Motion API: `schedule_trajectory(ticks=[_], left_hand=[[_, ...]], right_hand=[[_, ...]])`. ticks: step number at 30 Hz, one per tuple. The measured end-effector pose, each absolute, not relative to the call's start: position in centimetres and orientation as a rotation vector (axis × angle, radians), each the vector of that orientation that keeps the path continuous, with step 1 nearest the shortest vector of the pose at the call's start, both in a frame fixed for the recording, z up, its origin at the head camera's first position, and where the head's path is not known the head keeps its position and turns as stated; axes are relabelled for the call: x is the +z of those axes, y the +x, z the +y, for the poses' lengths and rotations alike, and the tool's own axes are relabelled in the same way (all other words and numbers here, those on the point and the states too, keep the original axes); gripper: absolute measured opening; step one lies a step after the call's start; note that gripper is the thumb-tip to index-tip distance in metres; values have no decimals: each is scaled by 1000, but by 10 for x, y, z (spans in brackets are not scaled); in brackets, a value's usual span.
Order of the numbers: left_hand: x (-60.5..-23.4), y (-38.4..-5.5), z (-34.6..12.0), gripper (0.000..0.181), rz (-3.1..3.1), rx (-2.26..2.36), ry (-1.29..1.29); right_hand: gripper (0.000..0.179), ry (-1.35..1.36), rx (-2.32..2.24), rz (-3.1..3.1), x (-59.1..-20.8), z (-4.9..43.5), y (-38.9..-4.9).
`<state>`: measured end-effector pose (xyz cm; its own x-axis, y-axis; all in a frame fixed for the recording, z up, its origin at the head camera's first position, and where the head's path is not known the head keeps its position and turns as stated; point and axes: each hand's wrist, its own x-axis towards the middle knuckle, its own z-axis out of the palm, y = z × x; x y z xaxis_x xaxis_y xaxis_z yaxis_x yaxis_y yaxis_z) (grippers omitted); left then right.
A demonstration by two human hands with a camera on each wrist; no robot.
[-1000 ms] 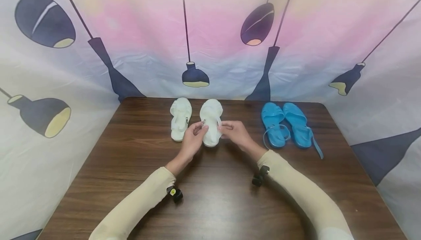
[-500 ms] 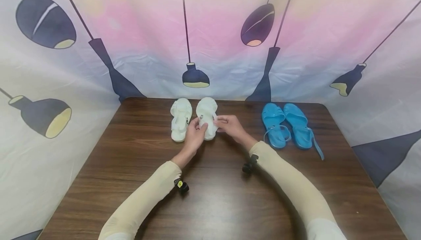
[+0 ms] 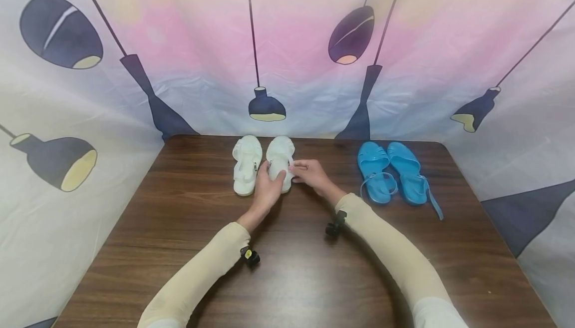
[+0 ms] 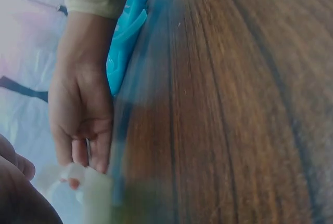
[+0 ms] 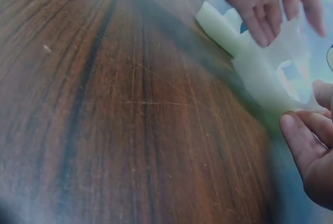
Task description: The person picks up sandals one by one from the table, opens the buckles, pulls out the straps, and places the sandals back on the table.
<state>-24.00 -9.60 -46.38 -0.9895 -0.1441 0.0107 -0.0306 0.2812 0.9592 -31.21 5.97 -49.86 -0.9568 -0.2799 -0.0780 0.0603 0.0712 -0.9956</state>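
Observation:
Two white sandals stand side by side at the table's far edge, toes away from me: a left one (image 3: pixel 245 163) and a right one (image 3: pixel 279 156). My left hand (image 3: pixel 268 188) is at the right sandal's heel, fingers between the pair and thumb over the sandal. In the right wrist view, that left hand (image 5: pixel 268 0) has straight, spread fingers over the white plastic. My right hand (image 3: pixel 313 174) holds the same sandal's right side near the ankle strap with its fingertips. The left wrist view shows this right hand (image 4: pixel 86 115) at the white strap (image 4: pixel 96 193).
A pair of blue sandals (image 3: pixel 377 168) stands to the right at the back of the brown wooden table (image 3: pixel 287 268), one with its strap (image 3: pixel 432 202) hanging out. Behind the table hangs a cloth backdrop (image 3: pixel 296 33) printed with lamps.
Both hands have shifted the right white sandal left and back, closer beside the left one. My left fingers have spread from their pinch on it. The blue sandals have not moved.

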Motion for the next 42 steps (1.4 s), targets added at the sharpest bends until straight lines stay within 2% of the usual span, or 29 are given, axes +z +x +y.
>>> schedule_trajectory(ticks=[8,15,21,25,32,42], left_hand=[[-455,-223,-97,64,-2431,-1698,33],[-450,-209,-106,53,-2240,-1911,-61],[-449,-194,-114,42,-2185,-1954,-148],[-453,-190,-111,36,-2238,-1918,-233],[-448,-199,-89,36,-2291,-1828,-450],[-443,-232,-40,50,-2443,-1687,-632]], right_hand=[[32,-217,-1966,2078,-501,53,-311],[39,-175,-1996,2123,-497,66,-308],[48,-324,-1875,2333,-479,94,-295],[51,-451,-1640,2602,-461,113,-281],[55,-565,-1385,2824,-425,159,-257],[53,-434,-1260,2938,-405,241,-242]])
